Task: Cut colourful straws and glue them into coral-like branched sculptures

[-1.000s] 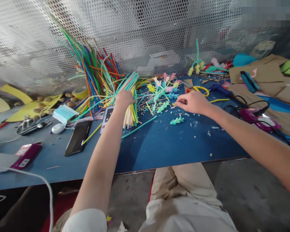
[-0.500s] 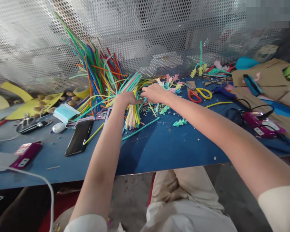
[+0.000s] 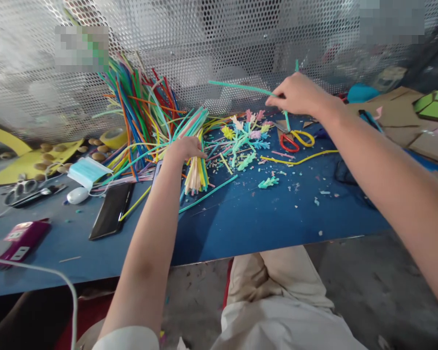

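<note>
My left hand (image 3: 186, 149) is closed around a bundle of pipe cleaners (image 3: 196, 177), whose pale and yellow cut ends fan out toward me. My right hand (image 3: 295, 95) is raised near the perforated panel, pinching a teal pipe cleaner (image 3: 241, 86) that sticks out to the left. A short teal length (image 3: 286, 120) shows below that hand; whether it is the same piece I cannot tell. Between the hands lie pastel leafy sprigs (image 3: 250, 131) made of pipe cleaners. A single mint sprig (image 3: 268, 182) and a loose teal pipe cleaner (image 3: 211, 193) rest closer to me.
Red-and-yellow-handled scissors (image 3: 294, 140) lie under my right hand. A tall heap of coloured pipe cleaners (image 3: 131, 107) leans against the perforated panel (image 3: 241, 48). Leftward are a phone (image 3: 111, 211), a face mask (image 3: 89, 171) and a purple box (image 3: 24, 238). Cardboard (image 3: 390, 107) lies at the right.
My right hand has moved up and right from beside the bundle, carrying the teal pipe cleaner. The left hand stays on the bundle. A yellow pipe cleaner by the scissors now shows more fully.
</note>
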Demonstrator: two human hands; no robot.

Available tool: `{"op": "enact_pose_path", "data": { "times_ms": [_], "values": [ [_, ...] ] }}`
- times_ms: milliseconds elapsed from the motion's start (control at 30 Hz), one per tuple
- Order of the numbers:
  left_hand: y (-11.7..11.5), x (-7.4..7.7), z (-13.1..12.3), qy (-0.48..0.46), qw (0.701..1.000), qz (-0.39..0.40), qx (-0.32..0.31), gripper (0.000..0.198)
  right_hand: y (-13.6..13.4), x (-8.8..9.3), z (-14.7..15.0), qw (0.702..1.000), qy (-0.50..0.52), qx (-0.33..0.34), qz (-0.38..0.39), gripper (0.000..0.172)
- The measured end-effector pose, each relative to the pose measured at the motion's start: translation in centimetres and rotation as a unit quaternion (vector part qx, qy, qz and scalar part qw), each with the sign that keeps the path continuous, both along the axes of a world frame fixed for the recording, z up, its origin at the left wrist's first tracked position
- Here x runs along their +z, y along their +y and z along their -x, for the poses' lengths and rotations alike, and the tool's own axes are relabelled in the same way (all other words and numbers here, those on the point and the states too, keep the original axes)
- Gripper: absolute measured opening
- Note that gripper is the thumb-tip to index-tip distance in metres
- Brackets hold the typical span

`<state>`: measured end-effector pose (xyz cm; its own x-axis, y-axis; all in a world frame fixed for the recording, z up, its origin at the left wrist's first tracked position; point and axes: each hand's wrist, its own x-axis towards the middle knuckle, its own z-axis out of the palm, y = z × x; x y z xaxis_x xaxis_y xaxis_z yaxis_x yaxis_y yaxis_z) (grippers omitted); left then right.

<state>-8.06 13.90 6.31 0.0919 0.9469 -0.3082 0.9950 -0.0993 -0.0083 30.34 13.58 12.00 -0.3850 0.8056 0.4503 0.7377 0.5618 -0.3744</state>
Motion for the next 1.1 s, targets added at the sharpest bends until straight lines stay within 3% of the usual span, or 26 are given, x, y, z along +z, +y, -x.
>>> {"op": "enact_pose_path", "data": {
  "times_ms": [67,167,267,333,400,500,600,700,900,1100],
  "values": [
    [-0.2,0.9,-0.1,0.004,0.999,-0.024,-0.025,0.078,-2.5,0.0,-1.5,0.998,0.038,-0.04,0.023,0.031],
    [-1.3,3.3,-0.8,0.012,0.992,-0.09,-0.086,0.067,-6.3,-0.8,-2.7,0.992,0.111,-0.022,0.06,0.025],
    [-4.2,5.8,-3.1,-0.043,0.984,-0.104,-0.14,0.059,-9.2,-2.3,-2.9,0.978,0.19,0.021,0.081,0.028],
    [-7.0,6.5,-5.5,-0.119,0.965,-0.14,-0.188,0.055,-10.8,-3.4,-2.5,0.965,0.244,0.056,0.078,0.028],
    [-9.8,5.8,-8.0,-0.219,0.922,-0.215,-0.236,0.053,-12.3,-4.1,-1.4,0.953,0.285,0.075,0.073,0.026],
    [-13.1,3.0,-10.8,-0.302,0.868,-0.267,-0.288,0.048,-14.4,-4.7,0.7,0.946,0.304,0.07,0.086,0.025],
    [-14.7,-0.1,-11.6,-0.336,0.858,-0.257,-0.292,0.037,-15.8,-5.2,2.3,0.945,0.297,0.07,0.121,0.025],
    [-15.2,-2.0,-11.2,-0.405,0.852,-0.185,-0.273,0.036,-16.1,-5.9,3.1,0.938,0.301,0.089,0.148,0.028],
    [-16.2,-3.8,-10.1,-0.509,0.822,-0.064,-0.248,0.042,-13.8,-6.3,3.0,0.922,0.335,0.1,0.167,0.034],
    [-16.8,-4.3,-9.7,-0.523,0.822,-0.053,-0.222,0.043,-9.1,-3.0,-1.2,0.876,0.481,0.025,0.002,0.025]
  ]
}}
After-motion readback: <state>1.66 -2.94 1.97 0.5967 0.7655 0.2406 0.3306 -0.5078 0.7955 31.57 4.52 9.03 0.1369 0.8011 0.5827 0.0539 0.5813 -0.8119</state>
